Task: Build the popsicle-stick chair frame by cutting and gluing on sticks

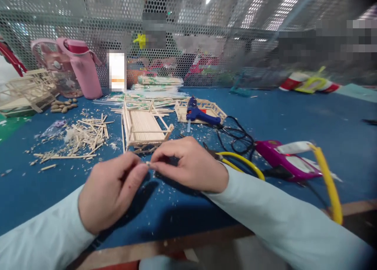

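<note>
My left hand (110, 191) and my right hand (191, 164) meet above the blue table, thumbs and index fingers pinched together. Between their fingertips is a small pale piece (148, 164), mostly hidden and too small to identify. Just beyond the hands stands a small model built of wooden sticks (147, 124), with a slatted floor and rails. A blue glue gun (203, 114) rests on a second stick frame (179, 109) behind my right hand. Close to my right wrist lie pliers with yellow handles (246, 160), partly hidden by the hand.
Loose sticks and scraps (88, 134) lie at left, near peanuts (63, 105) and another stick model (26, 91). A pink bottle (85, 69) stands at the back before perforated metal mesh (212, 65). Bagged sticks (159, 83) lie mid-back. A purple device (290, 160) and black cord (237, 136) occupy the right.
</note>
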Motion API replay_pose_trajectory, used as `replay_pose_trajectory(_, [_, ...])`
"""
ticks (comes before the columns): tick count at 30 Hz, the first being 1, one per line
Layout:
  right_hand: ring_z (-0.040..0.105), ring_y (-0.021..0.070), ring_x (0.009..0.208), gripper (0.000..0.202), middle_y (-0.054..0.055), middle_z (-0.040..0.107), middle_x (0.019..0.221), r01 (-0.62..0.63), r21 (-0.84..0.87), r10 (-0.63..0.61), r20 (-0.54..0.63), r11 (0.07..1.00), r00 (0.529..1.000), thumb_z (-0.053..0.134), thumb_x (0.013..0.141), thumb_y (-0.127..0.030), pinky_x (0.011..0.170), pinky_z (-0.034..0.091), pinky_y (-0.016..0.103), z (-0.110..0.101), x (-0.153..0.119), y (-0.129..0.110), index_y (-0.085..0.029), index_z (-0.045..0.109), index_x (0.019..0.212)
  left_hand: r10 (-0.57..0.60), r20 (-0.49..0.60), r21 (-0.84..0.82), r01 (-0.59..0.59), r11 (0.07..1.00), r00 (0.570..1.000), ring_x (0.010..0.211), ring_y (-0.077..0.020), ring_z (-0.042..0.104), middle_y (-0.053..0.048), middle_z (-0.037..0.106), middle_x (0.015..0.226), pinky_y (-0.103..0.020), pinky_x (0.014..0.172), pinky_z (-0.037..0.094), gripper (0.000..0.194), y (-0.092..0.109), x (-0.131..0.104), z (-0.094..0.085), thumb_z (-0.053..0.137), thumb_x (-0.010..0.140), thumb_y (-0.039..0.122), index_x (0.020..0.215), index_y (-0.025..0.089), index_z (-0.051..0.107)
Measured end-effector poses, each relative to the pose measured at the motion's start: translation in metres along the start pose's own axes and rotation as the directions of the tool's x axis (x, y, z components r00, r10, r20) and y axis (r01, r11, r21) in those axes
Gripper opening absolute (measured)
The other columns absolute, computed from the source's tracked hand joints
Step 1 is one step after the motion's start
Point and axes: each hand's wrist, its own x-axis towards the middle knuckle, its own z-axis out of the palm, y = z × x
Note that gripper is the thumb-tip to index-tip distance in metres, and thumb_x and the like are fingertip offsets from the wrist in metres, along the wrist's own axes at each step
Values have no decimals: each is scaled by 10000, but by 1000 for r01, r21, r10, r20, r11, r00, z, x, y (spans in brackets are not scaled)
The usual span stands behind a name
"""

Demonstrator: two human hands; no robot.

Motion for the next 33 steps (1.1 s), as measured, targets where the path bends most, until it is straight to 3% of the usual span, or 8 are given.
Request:
replay_pose_trajectory(5, [490, 67, 504, 113, -25, 613, 577, -199, 54, 205, -301, 979, 931, 647, 792, -233, 498, 377, 202, -9, 3, 6, -154, 682, 718, -283, -197, -130, 261, 957, 939, 422, -97, 426, 63, 466, 530, -202, 387, 343, 162, -26, 3, -11, 556, 820, 356, 784, 219, 478])
replay_pose_trajectory(9, [431, 57, 475, 87, -46, 563, 565, -196, 222, 287, -534, 955, 795, 642, 769, -239, 463, 351, 207, -17, 6, 13, -169, 637, 718, -330, -84, -87, 323, 942, 940, 540, -132, 498, 18, 541, 639, -247, 493, 396, 193, -36, 5, -11, 553, 799, 398, 829, 209, 528])
replay_pose_trajectory(12, [429, 60, 470, 81, -46, 549, 551, -176, 284, 303, -506, 943, 808, 641, 747, -223, 453, 350, 210, -13, 7, 14, -163, 621, 695, -370, 52, 21, 369, 929, 928, 581, -158, 516, -18, 590, 717, -294, 554, 412, 331, -38, 7, -7, 559, 788, 489, 911, 185, 606])
replay_pose_trajectory(15, [482, 81, 552, 86, -14, 586, 625, -193, 179, 260, -522, 965, 812, 645, 744, -224, 499, 387, 221, -8, 7, 13, -159, 642, 687, -325, 96, 50, 321, 946, 941, 631, -176, 537, -46, 601, 766, -322, 618, 421, 371, -44, 10, -2, 555, 786, 494, 920, 165, 661])
replay_pose_trajectory(18, [582, 135, 767, 69, 49, 642, 836, -230, 117, 255, -554, 966, 793, 657, 728, -221, 578, 448, 238, -5, 6, 16, -165, 667, 688, -258, 61, 6, 258, 966, 964, 702, -189, 560, -56, 609, 751, -323, 673, 422, 297, -46, 14, 1, 532, 812, 423, 779, 170, 684])
replay_pose_trajectory(22, [612, 188, 987, 87, 85, 668, 1026, -199, 238, 288, -442, 951, 849, 660, 731, -252, 696, 498, 270, -5, 6, 20, -171, 662, 699, -249, -93, -86, 242, 967, 964, 691, -169, 562, -34, 627, 720, -292, 651, 414, 242, -38, 16, -3, 539, 828, 361, 729, 182, 671])
replay_pose_trajectory(27, [602, 140, 761, 122, 31, 668, 778, -117, 296, 243, -437, 948, 866, 647, 759, -292, 674, 480, 270, -9, 7, 15, -174, 642, 731, -256, -231, -168, 221, 961, 939, 597, -133, 512, 8, 590, 645, -267, 589, 389, 204, -22, 18, -12, 561, 841, 334, 724, 200, 661])
replay_pose_trajectory(33, [574, 127, 683, 117, 30, 658, 741, -138, 325, 292, -492, 936, 820, 643, 736, -290, 593, 461, 248, -18, 10, 16, -184, 629, 690, -229, -178, -207, 192, 959, 957, 623, -135, 512, -5, 565, 652, -262, 596, 388, 278, -13, 25, -5, 474, 904, 319, 721, 184, 633])
